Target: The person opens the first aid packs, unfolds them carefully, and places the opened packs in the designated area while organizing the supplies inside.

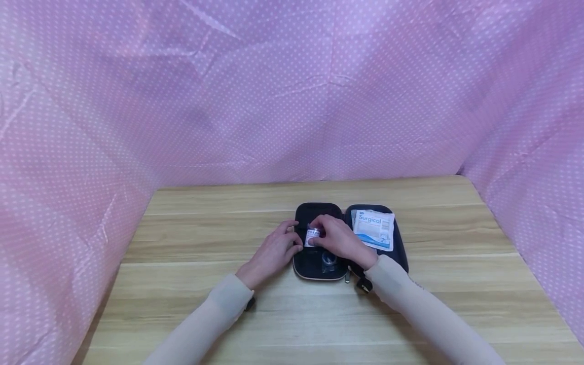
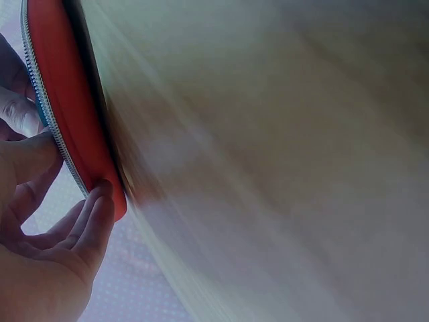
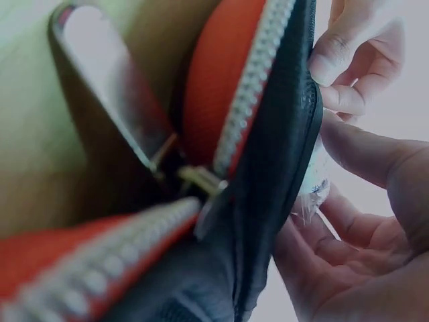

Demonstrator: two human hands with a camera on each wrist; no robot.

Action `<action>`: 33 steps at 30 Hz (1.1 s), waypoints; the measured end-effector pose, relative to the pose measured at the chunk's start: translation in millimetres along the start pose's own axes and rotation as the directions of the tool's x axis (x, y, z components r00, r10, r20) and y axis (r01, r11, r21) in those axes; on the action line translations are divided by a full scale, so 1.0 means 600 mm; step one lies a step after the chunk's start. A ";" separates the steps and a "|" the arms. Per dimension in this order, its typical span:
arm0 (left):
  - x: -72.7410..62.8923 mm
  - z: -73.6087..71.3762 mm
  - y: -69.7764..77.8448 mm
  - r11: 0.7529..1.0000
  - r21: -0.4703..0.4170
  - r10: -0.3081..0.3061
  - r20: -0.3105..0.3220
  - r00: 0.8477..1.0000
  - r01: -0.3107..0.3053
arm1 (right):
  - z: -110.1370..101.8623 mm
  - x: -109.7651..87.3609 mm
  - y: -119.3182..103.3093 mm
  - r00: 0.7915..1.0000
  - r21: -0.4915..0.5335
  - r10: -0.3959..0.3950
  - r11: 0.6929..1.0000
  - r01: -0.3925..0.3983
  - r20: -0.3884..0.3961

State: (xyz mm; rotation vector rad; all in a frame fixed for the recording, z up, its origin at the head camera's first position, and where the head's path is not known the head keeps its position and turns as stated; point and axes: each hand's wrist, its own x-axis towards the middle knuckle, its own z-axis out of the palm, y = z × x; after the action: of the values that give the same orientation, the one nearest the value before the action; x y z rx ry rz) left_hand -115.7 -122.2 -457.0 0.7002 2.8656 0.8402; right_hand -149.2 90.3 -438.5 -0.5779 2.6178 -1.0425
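Observation:
A zippered case (image 1: 315, 210) lies unfolded on the table, black inside and red outside. My left hand (image 1: 274, 251) grips the outer edge of its left half, with thumb at the zipper rim and fingertips against the red shell (image 2: 77, 100). Over that same half, my right hand (image 1: 341, 239) pinches a small clear-wrapped packet with a white printed label (image 1: 311, 236). Part of the clear wrap (image 3: 312, 201) shows between the fingers in the right wrist view; the rest is hidden. Below the hand, another clear packet with a ring-shaped item (image 1: 329, 259) lies in the case.
In the case's right half sits a white and blue packet marked "Surgical" (image 1: 374, 230). A metal zipper pull (image 3: 110, 80) hangs at the case's near side. The wooden table (image 1: 191, 223) is bordered by pink dotted cloth (image 1: 255, 101).

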 end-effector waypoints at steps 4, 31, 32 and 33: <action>0.001 0.001 -0.001 1.000 0.009 0.010 -0.003 1.000 -0.010 | 0.001 0.001 0.001 1.000 -0.017 -0.002 1.000 0.002 0.015; 0.004 0.010 -0.005 0.999 0.008 0.041 -0.030 0.999 -0.040 | -0.001 -0.007 0.010 0.984 -0.010 -0.088 0.996 0.090 0.155; 0.004 0.011 -0.005 0.999 0.006 0.043 -0.032 0.999 -0.043 | -0.001 -0.007 0.011 0.984 -0.008 -0.086 0.996 0.089 0.158; 0.003 0.012 -0.005 0.999 0.005 0.046 -0.034 0.998 -0.045 | 0.000 -0.007 0.012 0.983 -0.004 -0.088 0.996 0.090 0.162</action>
State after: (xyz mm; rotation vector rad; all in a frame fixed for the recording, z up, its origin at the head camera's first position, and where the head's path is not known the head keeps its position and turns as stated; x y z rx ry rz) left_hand -117.4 -120.0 -464.2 0.7618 2.8925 0.8599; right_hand -147.5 97.1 -443.1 -0.7558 2.4783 -0.9627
